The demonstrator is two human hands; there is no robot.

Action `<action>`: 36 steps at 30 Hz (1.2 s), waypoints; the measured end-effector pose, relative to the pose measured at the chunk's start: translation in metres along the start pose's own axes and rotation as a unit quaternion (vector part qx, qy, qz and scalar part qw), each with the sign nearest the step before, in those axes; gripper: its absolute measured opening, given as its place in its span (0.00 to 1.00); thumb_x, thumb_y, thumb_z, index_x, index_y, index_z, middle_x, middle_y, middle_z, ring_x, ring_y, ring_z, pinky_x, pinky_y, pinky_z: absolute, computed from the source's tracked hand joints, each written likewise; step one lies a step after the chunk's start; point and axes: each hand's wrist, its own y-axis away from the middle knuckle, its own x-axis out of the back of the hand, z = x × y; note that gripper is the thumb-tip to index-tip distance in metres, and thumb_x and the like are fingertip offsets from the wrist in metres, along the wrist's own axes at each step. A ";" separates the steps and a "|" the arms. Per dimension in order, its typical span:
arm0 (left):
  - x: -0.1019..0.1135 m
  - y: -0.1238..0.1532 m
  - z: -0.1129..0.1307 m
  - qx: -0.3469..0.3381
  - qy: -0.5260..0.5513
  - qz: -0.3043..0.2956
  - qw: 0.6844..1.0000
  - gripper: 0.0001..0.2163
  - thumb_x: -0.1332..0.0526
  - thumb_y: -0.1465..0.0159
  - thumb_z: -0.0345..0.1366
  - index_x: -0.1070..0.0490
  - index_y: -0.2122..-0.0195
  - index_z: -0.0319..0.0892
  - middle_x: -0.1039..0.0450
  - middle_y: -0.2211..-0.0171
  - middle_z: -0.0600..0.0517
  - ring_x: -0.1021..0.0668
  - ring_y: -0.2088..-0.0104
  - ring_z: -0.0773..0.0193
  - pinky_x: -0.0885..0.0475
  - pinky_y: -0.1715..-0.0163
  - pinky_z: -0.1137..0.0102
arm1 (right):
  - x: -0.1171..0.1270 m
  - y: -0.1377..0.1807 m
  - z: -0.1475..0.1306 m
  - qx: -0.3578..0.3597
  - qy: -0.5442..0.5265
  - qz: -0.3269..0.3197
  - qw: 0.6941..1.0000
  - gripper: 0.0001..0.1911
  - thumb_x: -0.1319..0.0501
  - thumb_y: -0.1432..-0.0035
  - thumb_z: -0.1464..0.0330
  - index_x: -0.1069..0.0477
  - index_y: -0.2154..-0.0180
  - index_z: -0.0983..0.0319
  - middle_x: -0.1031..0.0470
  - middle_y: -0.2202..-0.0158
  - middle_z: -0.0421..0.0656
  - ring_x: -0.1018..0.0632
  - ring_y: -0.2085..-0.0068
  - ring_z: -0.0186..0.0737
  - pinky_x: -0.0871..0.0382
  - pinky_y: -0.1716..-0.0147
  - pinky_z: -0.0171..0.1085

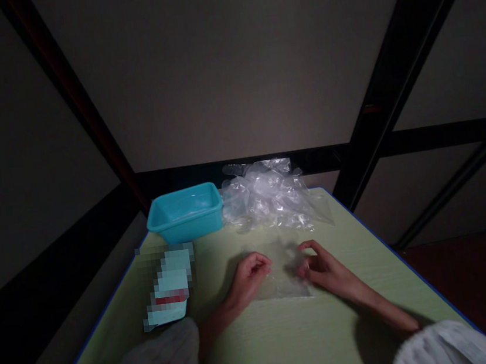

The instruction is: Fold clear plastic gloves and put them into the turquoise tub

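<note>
A flat clear plastic bag lies on the table in front of me, between my hands. My left hand is at its left side, with thumb and fingers pinched together on the thin film. At its right side is my right hand, fingers curved and the index finger held apart from the thumb. I make out nothing in the right hand's grasp. Behind both hands sits a heap of crumpled clear plastic bags.
A blue plastic basin stands at the back left of the pale green table. Nearer on the left lies a phone-like flat object, blurred out by pixels. The table has a blue edge, and a wall panel rises behind it.
</note>
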 end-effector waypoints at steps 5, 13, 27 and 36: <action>-0.001 -0.001 -0.001 -0.002 -0.008 0.001 1.000 0.02 0.39 0.49 0.28 0.31 0.74 0.39 0.30 0.77 0.54 0.28 0.72 0.65 0.35 0.70 0.73 | 0.000 0.004 -0.003 -0.027 -0.061 -0.040 0.997 0.30 0.32 0.57 0.60 0.48 0.57 0.57 0.34 0.76 0.32 0.30 0.76 0.32 0.41 0.77 0.32; 0.000 -0.001 -0.004 -0.005 -0.015 0.003 1.000 0.02 0.40 0.49 0.27 0.31 0.73 0.39 0.29 0.76 0.53 0.27 0.71 0.65 0.35 0.70 0.73 | -0.002 0.001 -0.001 -0.062 -0.089 -0.072 0.991 0.29 0.33 0.59 0.65 0.47 0.58 0.58 0.32 0.75 0.33 0.30 0.75 0.32 0.41 0.78 0.31; -0.003 0.000 -0.001 -0.013 -0.048 -0.012 0.999 0.07 0.40 0.53 0.22 0.30 0.73 0.39 0.29 0.74 0.54 0.27 0.71 0.66 0.34 0.72 0.75 | -0.009 0.004 -0.012 -0.076 -0.065 -0.092 0.991 0.27 0.36 0.53 0.65 0.46 0.52 0.56 0.31 0.61 0.40 0.36 0.79 0.26 0.49 0.87 0.25; -0.008 0.007 0.008 -0.030 -0.113 -0.022 0.993 0.10 0.40 0.57 0.18 0.31 0.75 0.39 0.30 0.73 0.55 0.31 0.74 0.69 0.37 0.74 0.76 | -0.006 0.002 -0.006 -0.026 -0.092 -0.065 0.993 0.31 0.33 0.57 0.67 0.47 0.53 0.56 0.33 0.59 0.40 0.31 0.75 0.27 0.40 0.81 0.28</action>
